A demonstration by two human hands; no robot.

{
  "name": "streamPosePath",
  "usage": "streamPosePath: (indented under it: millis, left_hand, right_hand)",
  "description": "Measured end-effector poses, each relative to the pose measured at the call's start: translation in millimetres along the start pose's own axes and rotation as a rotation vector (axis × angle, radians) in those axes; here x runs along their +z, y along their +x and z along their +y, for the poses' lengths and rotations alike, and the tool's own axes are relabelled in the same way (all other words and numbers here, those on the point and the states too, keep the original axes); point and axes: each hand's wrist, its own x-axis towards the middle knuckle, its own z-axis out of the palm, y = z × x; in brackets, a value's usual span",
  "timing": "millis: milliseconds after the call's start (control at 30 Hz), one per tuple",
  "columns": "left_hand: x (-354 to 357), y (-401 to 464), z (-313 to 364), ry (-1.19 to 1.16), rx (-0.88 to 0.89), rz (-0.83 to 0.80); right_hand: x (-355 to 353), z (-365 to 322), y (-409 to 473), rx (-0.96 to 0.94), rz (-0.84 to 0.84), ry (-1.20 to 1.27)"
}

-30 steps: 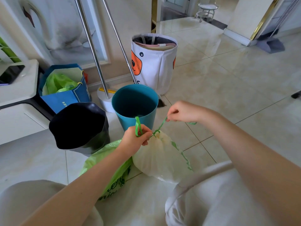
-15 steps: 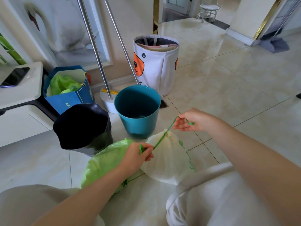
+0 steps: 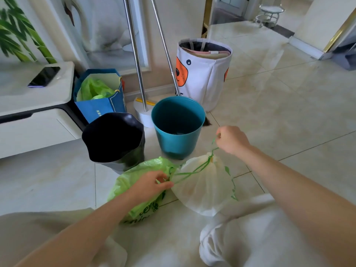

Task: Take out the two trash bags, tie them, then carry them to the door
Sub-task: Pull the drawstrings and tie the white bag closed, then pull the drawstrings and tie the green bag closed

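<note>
A white trash bag [image 3: 202,185] with a green drawstring [image 3: 189,171] lies on the floor in front of me, its mouth gathered shut. My right hand [image 3: 231,139] pinches one end of the drawstring above the bag's neck. My left hand [image 3: 152,185] pinches the other end, low and to the left. Under my left hand lies a light green trash bag [image 3: 134,176], crumpled on the tiles. A teal bin [image 3: 178,128] stands just behind the bags, and beside it a dark bin [image 3: 115,139] lined with black.
A white fabric basket [image 3: 204,74] with an orange face stands behind the teal bin. A blue paper bag [image 3: 100,97] and two metal poles [image 3: 134,54] are by the wall. A white cabinet [image 3: 28,105] with a phone [image 3: 44,77] is at left. My knees frame the bottom.
My hands have pulled apart along the drawstring: the left one dropped down and left over the green bag, the right one moved right. The white bag's mouth has drawn tighter.
</note>
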Motion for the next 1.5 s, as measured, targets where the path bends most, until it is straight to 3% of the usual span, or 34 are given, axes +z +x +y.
streamPosePath:
  millis: [200, 433, 500, 633, 833, 1067, 1333, 1433, 1500]
  left_hand:
    - [-9.1, -21.3, -55.0, 0.420, -0.023, 0.008]
    - [11.4, -41.1, -81.9, 0.912, 0.507, -0.119]
    - [13.3, -41.7, -86.7, 1.047, 0.557, -0.178]
    - [6.5, -29.0, -102.7, 1.218, 0.589, -0.142]
    - [-23.7, -14.1, -116.4, 1.139, 0.627, -0.032]
    - [-84.2, -34.6, -135.7, 0.858, 0.617, 0.241]
    - [-135.7, -60.5, -159.8, 0.652, 0.313, 0.295]
    - [-140.6, -66.5, -170.6, 0.752, 0.227, 0.318]
    - [-139.1, -67.5, -178.5, 0.881, 0.067, 0.335]
  right_hand:
    - [15.8, -50.0, -2.3, -0.270, -0.033, -0.008]
    - [80.8, -81.1, 11.0, -0.321, -0.338, -0.006]
    - [105.0, -87.1, 12.3, -0.326, -0.409, -0.037]
    - [147.2, -94.8, 11.9, -0.359, -0.494, -0.138]
    - [184.2, -106.8, 16.6, -0.423, -0.486, -0.266]
    - [207.0, -124.7, 32.6, -0.469, -0.485, -0.272]
    - [209.0, -148.5, 25.0, -0.503, -0.487, -0.063]
    - [211.6, -163.5, 23.0, -0.528, -0.425, -0.014]
    - [214.5, -173.5, 22.4, -0.570, -0.372, -0.014]
